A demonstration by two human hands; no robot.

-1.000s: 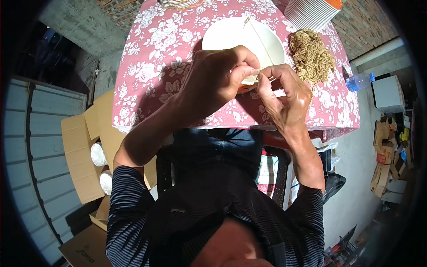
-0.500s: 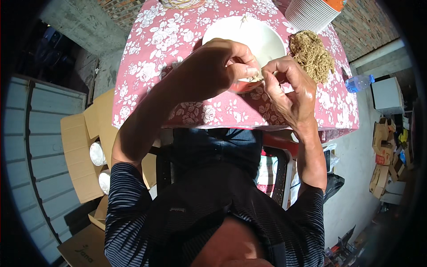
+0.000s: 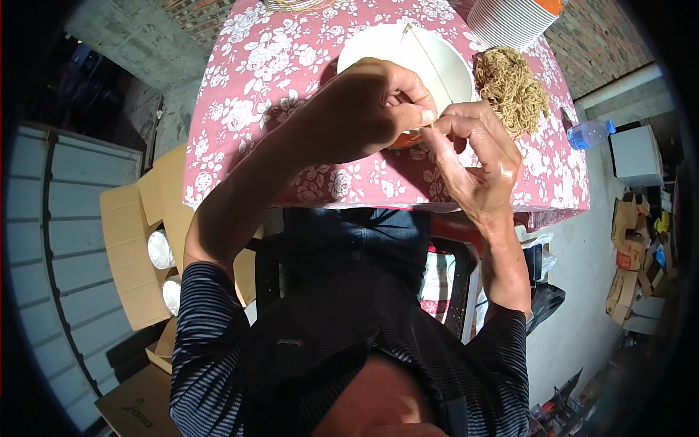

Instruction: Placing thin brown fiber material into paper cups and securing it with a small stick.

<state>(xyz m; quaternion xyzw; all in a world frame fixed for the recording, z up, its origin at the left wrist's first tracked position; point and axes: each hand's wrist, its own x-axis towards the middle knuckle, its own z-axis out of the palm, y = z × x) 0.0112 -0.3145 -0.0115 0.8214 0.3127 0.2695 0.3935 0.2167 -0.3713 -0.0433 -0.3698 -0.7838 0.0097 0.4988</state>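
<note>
A white round tub [image 3: 378, 45] stands on the table in front of me, orange on its near outer side. A thin tan cord [image 3: 431, 61] is fixed at its far rim and runs across the opening toward my fingers. My left hand [image 3: 389, 105] reaches over the tub's near side, thumb and forefinger closed in a pinch. My right hand [image 3: 477, 156] pinches from the other side. Their fingertips meet at the near rim, on what looks like the cord's near end. The exact hold is hidden by the fingers.
A heap of tan twine [image 3: 510, 91] lies right of the tub. Behind it stands a stack of white tubs [image 3: 510, 23]. A flowered pink cloth [image 3: 247, 109] covers the table. A plastic bottle [image 3: 590, 135] is past the right edge; an open carton [image 3: 135, 255] is at my left.
Both hands have shifted slightly, the left to the right, and their fingertips are closer together. The cord now shows stretched across the tub's opening. The tub has moved a little to the right.
</note>
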